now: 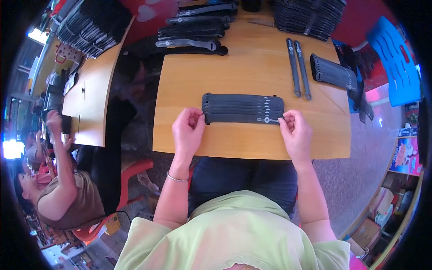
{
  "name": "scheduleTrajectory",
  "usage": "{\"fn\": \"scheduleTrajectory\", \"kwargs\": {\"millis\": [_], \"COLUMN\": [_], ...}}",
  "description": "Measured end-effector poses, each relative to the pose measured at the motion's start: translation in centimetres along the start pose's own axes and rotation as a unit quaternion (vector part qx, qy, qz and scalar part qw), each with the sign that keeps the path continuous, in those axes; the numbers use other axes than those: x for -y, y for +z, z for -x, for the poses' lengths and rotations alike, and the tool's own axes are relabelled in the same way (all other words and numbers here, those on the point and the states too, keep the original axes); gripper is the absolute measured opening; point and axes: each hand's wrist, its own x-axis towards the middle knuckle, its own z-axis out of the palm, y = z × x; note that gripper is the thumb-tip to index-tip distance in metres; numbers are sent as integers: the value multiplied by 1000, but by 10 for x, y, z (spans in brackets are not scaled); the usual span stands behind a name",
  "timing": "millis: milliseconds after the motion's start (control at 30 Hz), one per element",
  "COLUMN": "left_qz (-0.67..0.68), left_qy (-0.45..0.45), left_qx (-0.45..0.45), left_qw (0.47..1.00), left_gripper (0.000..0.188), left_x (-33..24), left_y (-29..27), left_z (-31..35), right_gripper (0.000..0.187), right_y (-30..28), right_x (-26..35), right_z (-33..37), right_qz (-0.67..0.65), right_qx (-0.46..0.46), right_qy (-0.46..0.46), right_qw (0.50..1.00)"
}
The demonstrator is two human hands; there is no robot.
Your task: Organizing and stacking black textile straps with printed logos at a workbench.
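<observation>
Black straps (243, 108) lie in a neat row near the front edge of a wooden table (252, 144). They overlap each other like roof tiles, and the nearest one has a small pale mark close to its right end.

A person in a light green shirt sits at the table. The left hand (188, 131) pinches the left end of the nearest strap. The right hand (294, 132) pinches the right end of the same strap. Both hands are closed on it, fingers curled, and they sit well apart, one at each end of the row. A thin bracelet (177, 178) goes round the left wrist.

Farther off on the table, to the right, two long straps (299, 67) lie side by side, pointing away. Just right of them sits a small bundle (332, 72) of more straps. At the far right corner is a big pile (310, 18) of them. At the far left of the table, more straps (193, 33) are stacked, some with grey parts.

A second table (94, 99) stands to the left, with another heap (92, 27) of black straps at its far end. Another person (63, 189) sits low on the left in a red chair (126, 180), with one arm raised. A blue chair (396, 58) stands far right. Cardboard boxes (378, 216) sit on the floor at the near right.
</observation>
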Motion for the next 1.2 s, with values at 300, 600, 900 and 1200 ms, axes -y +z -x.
{"fn": "scheduleTrajectory", "kwargs": {"millis": [300,600,900,1200], "left_qz": [30,14,-11,-11], "left_qy": [3,2,6,-7], "left_qx": [0,3,0,3], "left_qw": [1000,1000,1000,1000], "left_gripper": [7,7,6,7], "left_x": [6,4,-1,0], "left_y": [1,1,0,0], "left_z": [0,0,0,0], "right_gripper": [17,17,18,18], "right_y": [0,0,0,1], "right_x": [-1,-5,-4,0], "right_z": [0,0,-1,-1], "right_qz": [-2,-21,-10,-9], "right_qx": [5,16,14,7], "right_qy": [19,25,22,19], "right_qw": [1000,999,1000,1000]}}
